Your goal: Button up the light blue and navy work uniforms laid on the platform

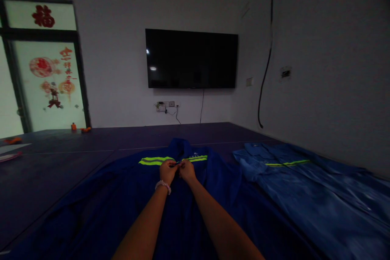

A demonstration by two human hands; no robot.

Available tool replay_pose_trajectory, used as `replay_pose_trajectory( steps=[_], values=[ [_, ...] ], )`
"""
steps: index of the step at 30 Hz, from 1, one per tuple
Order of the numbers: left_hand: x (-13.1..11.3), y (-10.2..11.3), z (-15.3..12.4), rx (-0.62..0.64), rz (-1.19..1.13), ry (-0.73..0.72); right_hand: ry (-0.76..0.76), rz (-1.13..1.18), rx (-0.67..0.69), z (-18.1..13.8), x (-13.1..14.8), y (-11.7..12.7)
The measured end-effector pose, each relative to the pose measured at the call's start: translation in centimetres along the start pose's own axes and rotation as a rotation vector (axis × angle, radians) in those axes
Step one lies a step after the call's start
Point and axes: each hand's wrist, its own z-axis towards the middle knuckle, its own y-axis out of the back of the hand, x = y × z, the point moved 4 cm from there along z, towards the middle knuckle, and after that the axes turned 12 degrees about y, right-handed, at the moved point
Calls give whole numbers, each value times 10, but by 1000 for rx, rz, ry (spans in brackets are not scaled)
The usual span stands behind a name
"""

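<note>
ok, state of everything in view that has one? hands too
Dark blue jacket: spread out face up; too dark to tell if fastened.
Left hand: fingers closed at the jacket's front.
Right hand: same, beside it.
Lighter blue jacket: laid out, untouched.
TV: screen dark.
Black cable: hanging, lower end loose.
Glass door: can't tell if shut.

We wear a puffy, pale pinkish band (163,187) at the wrist (166,179) of our left hand (167,170), and both forearms (146,223) are bare.
</note>
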Motion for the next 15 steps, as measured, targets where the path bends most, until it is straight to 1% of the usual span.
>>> replay_pose_trajectory(
  steps=[7, 15],
  values=[
    [-2, 1, -1, -18, 55, -30, 2, -39, 12, -1, -1, -1],
    [-4, 2, -2, -18, 65, -47, 10, -89, 34, 2, 2, 2]
  ],
)
